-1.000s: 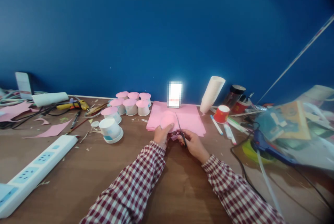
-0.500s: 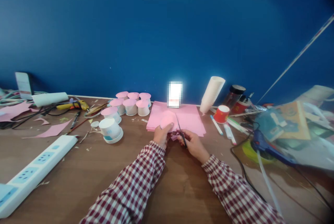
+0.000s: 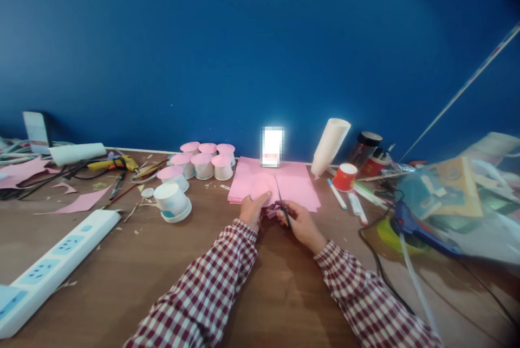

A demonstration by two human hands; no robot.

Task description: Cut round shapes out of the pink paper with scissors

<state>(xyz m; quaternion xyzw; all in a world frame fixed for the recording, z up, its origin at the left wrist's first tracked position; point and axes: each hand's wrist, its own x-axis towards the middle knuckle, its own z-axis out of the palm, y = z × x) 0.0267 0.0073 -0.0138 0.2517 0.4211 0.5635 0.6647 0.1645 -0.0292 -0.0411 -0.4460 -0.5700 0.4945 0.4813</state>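
My left hand (image 3: 254,210) is closed on a piece of pink paper (image 3: 263,184), its thumb lying on top. Scissors (image 3: 283,208) are gripped in my right hand (image 3: 301,224), their blades pointing away from me along the right edge of that piece. Both hands are close together, just in front of a stack of pink paper sheets (image 3: 298,183). To the left stand several white paper cups with pink paper discs on top (image 3: 203,159). Nearer to me, a white cup (image 3: 169,196) without a pink disc sits upside down on a round white lid.
A power strip (image 3: 52,267) lies at the left, near pink scraps (image 3: 81,200) and a yellow glue gun (image 3: 116,163). On the right are a leaning stack of cups (image 3: 331,145), a red cup (image 3: 345,177), markers (image 3: 357,208) and a blue glue gun (image 3: 422,237) with its cord.
Hardly anything differs. The pink piece in my left hand has shifted slightly; both hands and the scissors stay in nearly the same place.
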